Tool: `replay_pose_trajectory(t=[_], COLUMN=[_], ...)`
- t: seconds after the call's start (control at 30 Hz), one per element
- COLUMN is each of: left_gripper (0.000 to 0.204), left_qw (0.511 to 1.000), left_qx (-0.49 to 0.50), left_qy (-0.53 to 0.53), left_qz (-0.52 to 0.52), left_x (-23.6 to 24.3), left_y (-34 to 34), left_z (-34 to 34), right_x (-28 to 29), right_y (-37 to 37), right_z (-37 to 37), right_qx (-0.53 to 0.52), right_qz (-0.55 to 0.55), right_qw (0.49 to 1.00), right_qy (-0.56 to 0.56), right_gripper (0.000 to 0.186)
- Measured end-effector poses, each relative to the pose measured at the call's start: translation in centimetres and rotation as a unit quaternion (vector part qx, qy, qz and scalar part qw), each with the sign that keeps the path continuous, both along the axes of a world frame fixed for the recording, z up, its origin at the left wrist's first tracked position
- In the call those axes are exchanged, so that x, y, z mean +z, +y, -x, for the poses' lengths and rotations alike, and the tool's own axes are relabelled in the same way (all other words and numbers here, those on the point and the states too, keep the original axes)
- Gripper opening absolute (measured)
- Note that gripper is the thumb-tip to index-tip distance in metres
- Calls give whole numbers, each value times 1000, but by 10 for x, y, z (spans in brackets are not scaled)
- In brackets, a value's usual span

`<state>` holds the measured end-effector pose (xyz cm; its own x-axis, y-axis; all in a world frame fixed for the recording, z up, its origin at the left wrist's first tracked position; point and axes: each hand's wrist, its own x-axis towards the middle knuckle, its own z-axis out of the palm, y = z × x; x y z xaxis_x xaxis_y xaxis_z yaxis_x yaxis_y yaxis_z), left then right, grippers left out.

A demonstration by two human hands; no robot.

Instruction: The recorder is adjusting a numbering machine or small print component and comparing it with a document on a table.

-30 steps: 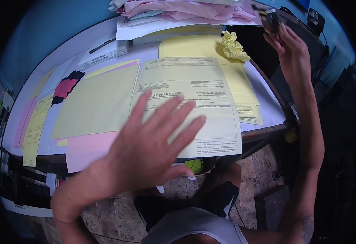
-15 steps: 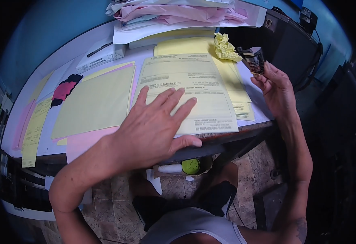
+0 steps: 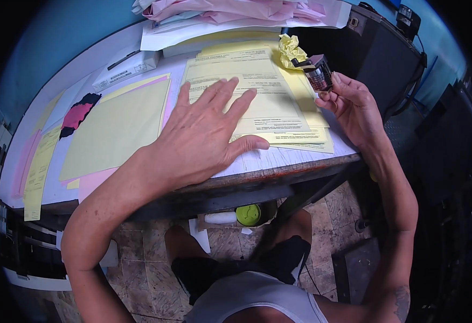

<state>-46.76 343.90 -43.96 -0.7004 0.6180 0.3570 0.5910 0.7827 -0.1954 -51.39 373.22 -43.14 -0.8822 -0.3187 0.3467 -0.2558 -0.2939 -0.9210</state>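
Observation:
My left hand (image 3: 198, 126) rests on a yellow printed form (image 3: 263, 102), palm down with its fingers spread. The hand covers part of the form's lower left. My right hand (image 3: 352, 102) is raised over the desk's right side. Its thumb and fingers pinch a small black hand stamp (image 3: 318, 74) with shiny sides, held tilted. Beneath the form, more yellow printed sheets (image 3: 319, 134) stick out at the right and bottom. A crumpled yellow paper (image 3: 290, 49) lies just beyond the stamp.
Left of my left hand lies a stack of blank yellow sheets (image 3: 115, 126) with pink ones under it. A pink and black cloth (image 3: 80, 116), yellow strips (image 3: 39, 172) and a white box (image 3: 125, 70) lie farther left. Wrapped paper bundles (image 3: 236, 21) stand at the back.
The form has slid away from the desk's front edge under my left hand, baring sheets below it. My right hand has shifted left with the stamp and turned it. The view has shifted slightly.

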Motion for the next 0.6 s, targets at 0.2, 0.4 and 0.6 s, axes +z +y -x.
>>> replay_pose_trajectory(t=[0.2,0.4,0.6], left_gripper=[77,62,35], left_qw=[998,992,914], left_qx=[-47,1,289], left_qy=[31,-13,-166], left_qz=[-5,-129,-231], left_x=[32,61,54], left_y=[-10,-67,-153], left_z=[-58,-154,-255], right_x=[-11,-8,5], right_y=[-8,4,17], right_z=[-17,-10,-3], right_qx=[-66,-140,-131], right_qz=[34,139,259], right_qw=[996,970,930], right_qy=[-55,-139,-225], right_gripper=[24,21,20])
